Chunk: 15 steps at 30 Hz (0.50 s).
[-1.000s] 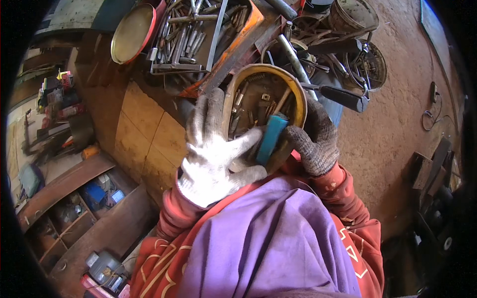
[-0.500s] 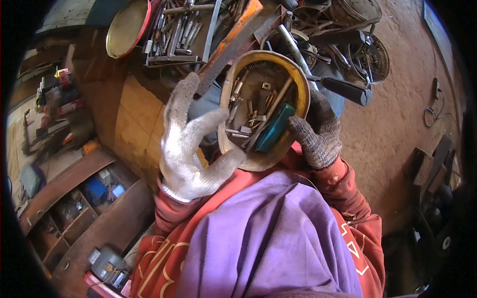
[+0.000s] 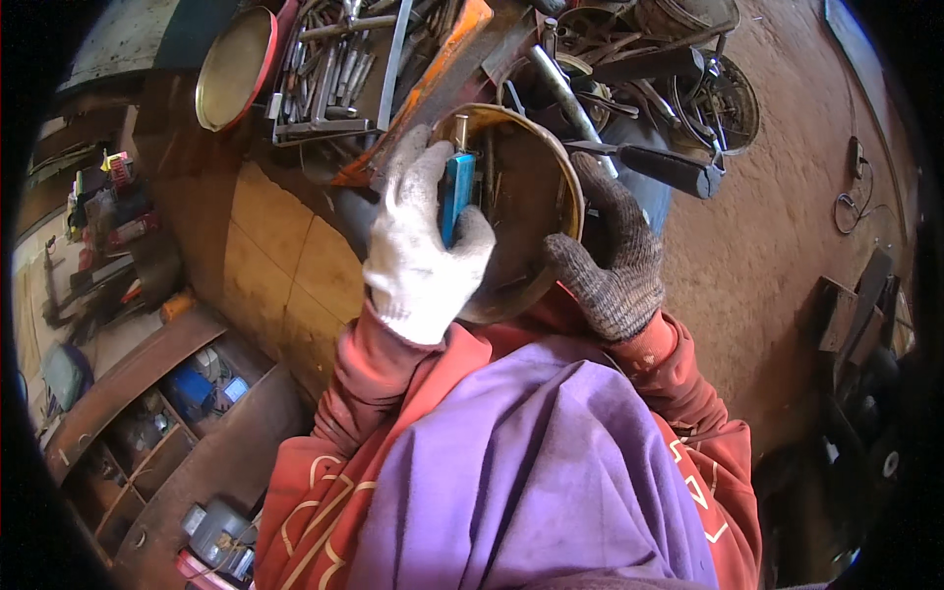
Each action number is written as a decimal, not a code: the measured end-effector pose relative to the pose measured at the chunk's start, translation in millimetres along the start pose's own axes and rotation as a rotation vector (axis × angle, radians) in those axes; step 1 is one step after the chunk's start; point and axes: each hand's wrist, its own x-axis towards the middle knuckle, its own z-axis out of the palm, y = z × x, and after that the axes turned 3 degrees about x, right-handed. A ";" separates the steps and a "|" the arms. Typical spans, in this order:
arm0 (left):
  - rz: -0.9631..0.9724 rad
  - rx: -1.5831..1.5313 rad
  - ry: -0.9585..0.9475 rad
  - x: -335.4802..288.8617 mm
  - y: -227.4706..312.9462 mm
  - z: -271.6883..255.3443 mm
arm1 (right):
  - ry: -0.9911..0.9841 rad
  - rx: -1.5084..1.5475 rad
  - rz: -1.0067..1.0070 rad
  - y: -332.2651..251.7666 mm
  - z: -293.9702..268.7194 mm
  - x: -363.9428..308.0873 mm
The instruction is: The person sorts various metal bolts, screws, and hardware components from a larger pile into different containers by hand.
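Observation:
My left hand (image 3: 423, 251), in a white knit glove, is closed around a tool with a blue handle (image 3: 455, 192) and lifts it over a round brown metal bowl (image 3: 531, 187). My right hand (image 3: 615, 261), in a grey knit glove, grips the bowl's right rim and holds it tilted toward me. A few long metal pieces still lie inside the bowl, partly hidden by the left hand.
A crate of metal tools and rods (image 3: 334, 69) lies ahead, with a round yellow pan (image 3: 234, 69) at its left and an orange bar (image 3: 433, 79). Wheels and scrap (image 3: 708, 88) sit at the upper right. A compartmented wooden box (image 3: 147, 433) lies at the lower left on the dirt floor.
My left hand went from spread open over the bowl to closed on the blue-handled tool, which now stands upright out of the bowl. The bowl has tilted further toward me.

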 end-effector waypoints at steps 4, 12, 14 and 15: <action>-0.269 -0.443 -0.051 0.6 -4.0 -9.7 | 0.048 0.196 0.062 3.4 -0.5 2.0; -0.369 -0.375 -0.052 2.3 -3.4 -20.0 | 0.066 0.128 0.074 9.6 1.1 3.1; -0.273 -0.336 -0.019 2.4 -6.2 -18.7 | 0.070 0.143 0.092 6.1 0.6 3.7; -0.176 -0.296 0.015 2.6 -7.4 -18.5 | 0.069 0.144 0.092 5.9 0.6 3.8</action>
